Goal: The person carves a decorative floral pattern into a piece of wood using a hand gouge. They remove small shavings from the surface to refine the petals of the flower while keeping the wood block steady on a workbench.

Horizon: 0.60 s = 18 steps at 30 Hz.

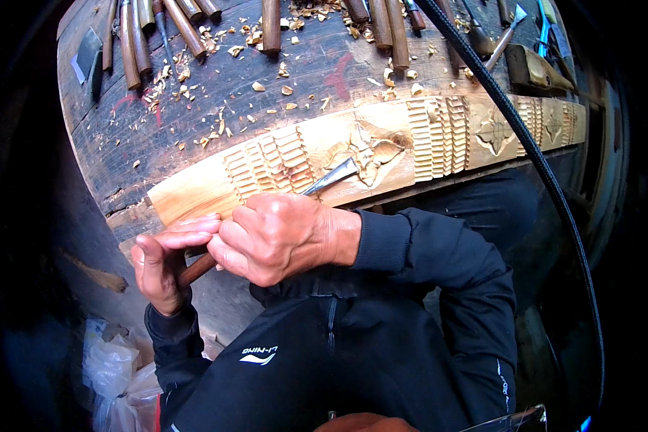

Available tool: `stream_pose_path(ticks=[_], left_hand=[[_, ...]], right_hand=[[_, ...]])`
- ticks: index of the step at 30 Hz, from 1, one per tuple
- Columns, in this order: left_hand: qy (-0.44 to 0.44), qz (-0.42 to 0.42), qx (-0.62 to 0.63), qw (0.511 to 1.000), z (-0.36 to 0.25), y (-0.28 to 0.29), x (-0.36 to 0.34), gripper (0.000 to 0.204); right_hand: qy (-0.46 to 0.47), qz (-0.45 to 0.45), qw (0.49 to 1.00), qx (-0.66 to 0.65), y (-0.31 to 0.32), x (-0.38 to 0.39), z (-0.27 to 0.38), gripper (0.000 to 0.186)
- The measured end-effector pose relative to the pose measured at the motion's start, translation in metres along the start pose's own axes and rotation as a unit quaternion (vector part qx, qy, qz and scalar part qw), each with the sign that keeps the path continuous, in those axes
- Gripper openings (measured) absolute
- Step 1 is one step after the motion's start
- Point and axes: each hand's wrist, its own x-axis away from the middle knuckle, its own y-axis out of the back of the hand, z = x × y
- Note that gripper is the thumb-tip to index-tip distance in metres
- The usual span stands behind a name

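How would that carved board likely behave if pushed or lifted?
The carved board is probably stiff, being long, solid-looking wood. Lying flat on the table, it should slide rather than roll. Its fine ridges might chip if knocked.

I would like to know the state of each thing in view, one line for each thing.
Board: partly carved, left end plain.
Chisel: slanted, reaching over the board.
Right grip: closed around the chisel.
Left grip: open, at the chisel's rear end.
Bench: worn, marked.
Shavings: loose, scattered on the bench.
Other tools: lying on the bench.
Plastic bag: crumpled.
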Motion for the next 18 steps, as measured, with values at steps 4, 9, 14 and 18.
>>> stream_pose_path(ticks=[4,9,14,18], left_hand=[[-0.014,0.049,0.057,0.997,0.003,0.004,0.0,0.109],[-0.044,0.084,0.075,0.993,0.007,0.006,0.005,0.123],[-0.047,0.088,0.064,0.993,0.008,0.007,0.008,0.122],[-0.057,0.093,0.072,0.991,0.009,0.007,0.009,0.122]], right_hand=[[0.024,-0.026,0.999,0.012,-0.005,-0.001,0.003,0.026],[0.034,-0.013,0.999,0.009,-0.002,-0.003,0.01,0.026],[0.04,-0.006,0.999,0.01,-0.003,-0.002,0.012,0.024],[0.044,-0.001,0.999,0.015,-0.004,-0.002,0.013,0.022]])
